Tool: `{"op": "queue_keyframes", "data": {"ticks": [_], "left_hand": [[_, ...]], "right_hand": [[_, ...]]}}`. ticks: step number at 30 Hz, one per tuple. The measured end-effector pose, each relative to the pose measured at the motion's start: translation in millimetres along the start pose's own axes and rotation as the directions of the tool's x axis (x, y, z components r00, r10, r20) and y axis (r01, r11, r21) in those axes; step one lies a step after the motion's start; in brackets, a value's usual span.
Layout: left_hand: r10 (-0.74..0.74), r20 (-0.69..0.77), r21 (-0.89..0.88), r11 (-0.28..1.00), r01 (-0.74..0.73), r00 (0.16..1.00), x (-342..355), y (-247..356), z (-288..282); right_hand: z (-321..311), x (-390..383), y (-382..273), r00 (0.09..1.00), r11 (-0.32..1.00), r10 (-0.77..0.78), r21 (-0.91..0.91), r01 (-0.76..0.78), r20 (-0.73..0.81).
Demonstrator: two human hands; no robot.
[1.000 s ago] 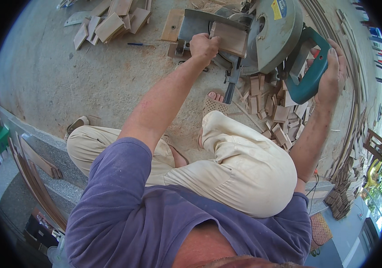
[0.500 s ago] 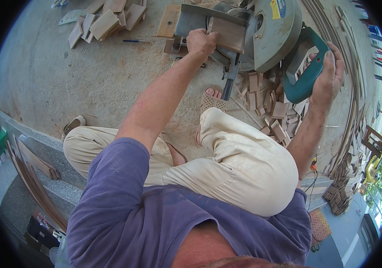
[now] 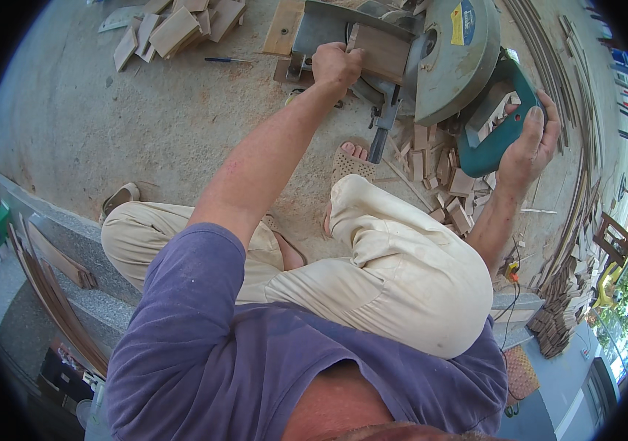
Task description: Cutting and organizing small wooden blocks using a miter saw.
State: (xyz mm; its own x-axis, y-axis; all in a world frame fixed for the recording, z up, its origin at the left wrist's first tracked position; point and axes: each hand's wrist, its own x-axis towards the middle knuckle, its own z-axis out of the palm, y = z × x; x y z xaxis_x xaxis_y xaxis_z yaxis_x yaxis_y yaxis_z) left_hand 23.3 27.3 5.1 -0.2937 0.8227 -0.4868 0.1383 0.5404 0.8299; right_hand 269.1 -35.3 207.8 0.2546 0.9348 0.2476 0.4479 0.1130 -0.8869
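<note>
My left hand (image 3: 336, 66) is closed on the left edge of a short wooden board (image 3: 381, 53), which rests on the base of a miter saw (image 3: 319, 34) against its fence. My right hand (image 3: 533, 140) is wrapped round the green saw handle (image 3: 484, 156) to the right of the grey blade guard (image 3: 455, 73). The guard stands beside the board's right end and hides the blade. A dark clamp lever (image 3: 379, 141) sticks out from the saw's front toward my foot.
Short wood offcuts (image 3: 461, 182) lie heaped below the saw handle. More cut boards (image 3: 176, 33) are piled at the far left, with a blue pen (image 3: 224, 59) near them. Long strips (image 3: 539, 59) lie along the right. An orange plug with a cord (image 3: 511, 273) is beside my right forearm.
My right hand and the saw handle have shifted slightly left and down in the picture. My left hand keeps its grip on the board.
</note>
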Motion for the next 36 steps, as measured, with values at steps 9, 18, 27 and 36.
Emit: {"op": "queue_keyframes", "data": {"ticks": [9,18,27,36], "left_hand": [[0.047,-0.057,0.044,0.998,-0.045,0.997,-2,-6,4],[-0.155,0.140,-0.363,0.911,0.197,0.978,-51,-28,-65],[-0.327,-0.060,-0.091,0.943,0.321,0.943,-87,-113,-236],[-0.292,-0.288,-0.621,0.782,0.054,0.912,4,-50,-322]], "right_hand": [[8,-31,30,0.991,0.991,-0.130,-0.019,0.129,-0.044],[-23,83,-26,0.987,0.997,0.009,0.073,-0.021,0.158],[-25,253,-30,0.690,0.841,0.181,0.254,-0.479,0.701],[-68,-51,78,0.786,0.740,0.600,0.270,-0.616,0.148]]}}
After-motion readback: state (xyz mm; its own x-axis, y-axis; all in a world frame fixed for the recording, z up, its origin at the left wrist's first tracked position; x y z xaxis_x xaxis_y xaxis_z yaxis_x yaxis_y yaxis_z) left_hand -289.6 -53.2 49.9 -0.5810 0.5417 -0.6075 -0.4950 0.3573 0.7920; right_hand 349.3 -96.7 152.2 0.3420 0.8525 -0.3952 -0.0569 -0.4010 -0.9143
